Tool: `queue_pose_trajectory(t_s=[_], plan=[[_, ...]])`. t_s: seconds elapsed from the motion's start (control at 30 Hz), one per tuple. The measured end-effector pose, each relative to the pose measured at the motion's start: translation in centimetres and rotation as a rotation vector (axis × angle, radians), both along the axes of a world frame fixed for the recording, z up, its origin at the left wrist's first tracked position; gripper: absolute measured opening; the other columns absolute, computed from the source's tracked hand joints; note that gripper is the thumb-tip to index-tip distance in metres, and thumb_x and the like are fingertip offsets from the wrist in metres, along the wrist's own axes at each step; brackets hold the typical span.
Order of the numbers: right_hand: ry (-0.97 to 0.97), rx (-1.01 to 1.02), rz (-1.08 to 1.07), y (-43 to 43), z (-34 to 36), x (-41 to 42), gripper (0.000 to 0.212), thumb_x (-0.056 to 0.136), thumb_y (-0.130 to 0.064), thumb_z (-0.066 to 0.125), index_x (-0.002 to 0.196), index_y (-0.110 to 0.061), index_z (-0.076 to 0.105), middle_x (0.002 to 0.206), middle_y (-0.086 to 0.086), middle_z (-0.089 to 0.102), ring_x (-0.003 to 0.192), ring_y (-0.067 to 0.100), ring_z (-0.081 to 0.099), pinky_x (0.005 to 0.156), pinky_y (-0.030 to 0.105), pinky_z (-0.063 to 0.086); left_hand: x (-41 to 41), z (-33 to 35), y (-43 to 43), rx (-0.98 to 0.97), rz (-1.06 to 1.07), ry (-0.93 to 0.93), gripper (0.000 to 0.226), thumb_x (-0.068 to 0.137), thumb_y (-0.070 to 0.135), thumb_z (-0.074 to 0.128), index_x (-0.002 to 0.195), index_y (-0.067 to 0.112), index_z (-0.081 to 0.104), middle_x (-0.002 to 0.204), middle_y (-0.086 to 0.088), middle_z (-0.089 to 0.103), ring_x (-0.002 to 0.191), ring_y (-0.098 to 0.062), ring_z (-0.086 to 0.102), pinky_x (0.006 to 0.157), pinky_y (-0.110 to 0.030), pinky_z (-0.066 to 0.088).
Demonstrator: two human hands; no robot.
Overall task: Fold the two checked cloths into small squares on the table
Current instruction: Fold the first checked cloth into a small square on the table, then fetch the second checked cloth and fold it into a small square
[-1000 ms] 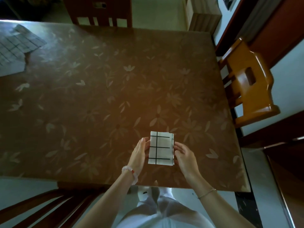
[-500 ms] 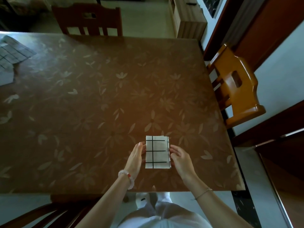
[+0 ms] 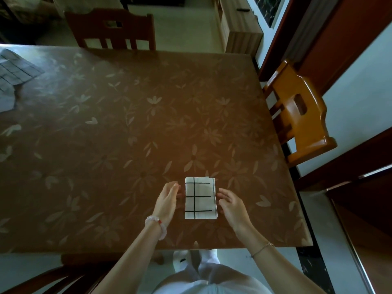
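On the flower-patterned table (image 3: 127, 145), at the far left edge, an unfolded checked cloth (image 3: 14, 73). Near the front edge, the folded checked cloth (image 3: 200, 198), flat, a small oblong. Either side of it, left hand (image 3: 167, 200) and right hand (image 3: 233, 206), fingers relaxed and nearly straight, holding nothing, just clear of its sides. Half a second ago, touching both edges.

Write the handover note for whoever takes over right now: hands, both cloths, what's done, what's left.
Left hand: open, just left of the folded cloth, holding nothing.
Right hand: open, beside its right edge; contact unclear.
Folded cloth lies flat by the table's near edge, a small rectangle, not yet square.
Second cloth: far left, loose, not folded.
Left: perhaps one more fold here, then the second cloth.
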State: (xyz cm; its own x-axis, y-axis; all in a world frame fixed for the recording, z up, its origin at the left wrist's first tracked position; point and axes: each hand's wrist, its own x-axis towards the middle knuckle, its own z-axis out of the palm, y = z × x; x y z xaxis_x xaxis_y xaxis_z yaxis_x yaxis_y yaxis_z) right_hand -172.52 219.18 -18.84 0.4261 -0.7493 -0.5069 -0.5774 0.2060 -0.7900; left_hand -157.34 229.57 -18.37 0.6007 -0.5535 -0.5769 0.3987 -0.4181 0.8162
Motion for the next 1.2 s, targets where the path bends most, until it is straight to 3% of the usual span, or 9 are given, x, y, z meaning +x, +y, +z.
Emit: queue_pose_trajectory(t_s=[0.17, 0.33, 0.5, 0.63, 0.77, 0.97, 1.2], plan=[[-0.003, -0.094, -0.031, -2.2, 2.2, 0.0, 0.029, 0.094, -0.022, 0.047, 0.121, -0.019, 0.056, 0.112, -0.004, 0.063, 0.093, 0.011, 0.060, 0.084, 0.034, 0.052, 2.0, 2.4, -0.6, -0.025, -0.011, -0.279, 0.019, 0.093, 0.014, 0.049, 0.109, 0.014, 0.059, 0.104, -0.002, 0.065, 0.094, -0.015, 0.062, 0.084, -0.035, 0.052], [-0.261, -0.116, -0.125, -5.1, 7.0, 2.0, 0.018, 0.095, -0.016, 0.046, 0.098, -0.014, 0.064, 0.090, 0.003, 0.068, 0.084, 0.015, 0.065, 0.073, 0.023, 0.053, 3.3, 6.1, -2.2, -0.189, -0.015, -0.445, 0.015, 0.093, 0.009, 0.049, 0.092, 0.013, 0.064, 0.080, -0.005, 0.070, 0.073, -0.017, 0.068, 0.069, -0.026, 0.053], [-0.439, -0.175, -0.014, -6.8, 11.6, 4.6, 0.021, 0.097, -0.018, 0.044, 0.092, -0.015, 0.064, 0.083, 0.001, 0.069, 0.077, 0.010, 0.067, 0.068, 0.017, 0.052, 3.7, 10.0, -2.9, -0.332, 0.061, -0.431, 0.017, 0.094, 0.013, 0.048, 0.093, 0.004, 0.062, 0.075, -0.010, 0.067, 0.068, -0.017, 0.067, 0.066, -0.025, 0.056], [-0.534, -0.154, 0.030, -7.6, 13.5, 5.9, 0.021, 0.097, -0.018, 0.043, 0.088, -0.015, 0.062, 0.077, 0.000, 0.067, 0.073, 0.010, 0.066, 0.073, 0.022, 0.054, 3.6, 12.6, -3.0, -0.414, 0.189, -0.425, 0.020, 0.095, 0.015, 0.045, 0.094, -0.001, 0.058, 0.072, -0.008, 0.064, 0.066, -0.017, 0.065, 0.067, -0.026, 0.056], [-0.560, -0.095, 0.088, -8.5, 14.5, 6.6, 0.023, 0.097, -0.018, 0.042, 0.083, -0.016, 0.060, 0.075, 0.001, 0.065, 0.072, 0.011, 0.064, 0.077, 0.028, 0.053, 2.8, 14.7, -2.8, -0.410, 0.330, -0.488, 0.018, 0.095, 0.014, 0.045, 0.090, 0.004, 0.058, 0.072, -0.007, 0.064, 0.063, -0.012, 0.064, 0.060, -0.022, 0.054], [-0.560, 0.000, 0.240, -10.1, 16.1, 5.9, 0.023, 0.097, -0.016, 0.043, 0.081, -0.015, 0.059, 0.075, 0.002, 0.064, 0.075, 0.014, 0.063, 0.081, 0.031, 0.052, -1.0, 16.3, -2.4, -0.405, 0.557, -0.503, 0.015, 0.094, 0.015, 0.046, 0.086, 0.011, 0.057, 0.080, -0.008, 0.063, 0.073, -0.017, 0.064, 0.070, -0.028, 0.054], [-0.556, 0.079, 0.457, -10.2, 16.6, 2.9, 0.024, 0.095, -0.015, 0.047, 0.076, -0.016, 0.062, 0.068, -0.002, 0.065, 0.072, 0.014, 0.063, 0.081, 0.033, 0.050, -7.8, 16.6, -1.9, -0.380, 0.803, -0.519, 0.010, 0.093, 0.016, 0.048, 0.088, 0.012, 0.056, 0.079, -0.004, 0.063, 0.071, -0.015, 0.064, 0.072, -0.031, 0.054]])
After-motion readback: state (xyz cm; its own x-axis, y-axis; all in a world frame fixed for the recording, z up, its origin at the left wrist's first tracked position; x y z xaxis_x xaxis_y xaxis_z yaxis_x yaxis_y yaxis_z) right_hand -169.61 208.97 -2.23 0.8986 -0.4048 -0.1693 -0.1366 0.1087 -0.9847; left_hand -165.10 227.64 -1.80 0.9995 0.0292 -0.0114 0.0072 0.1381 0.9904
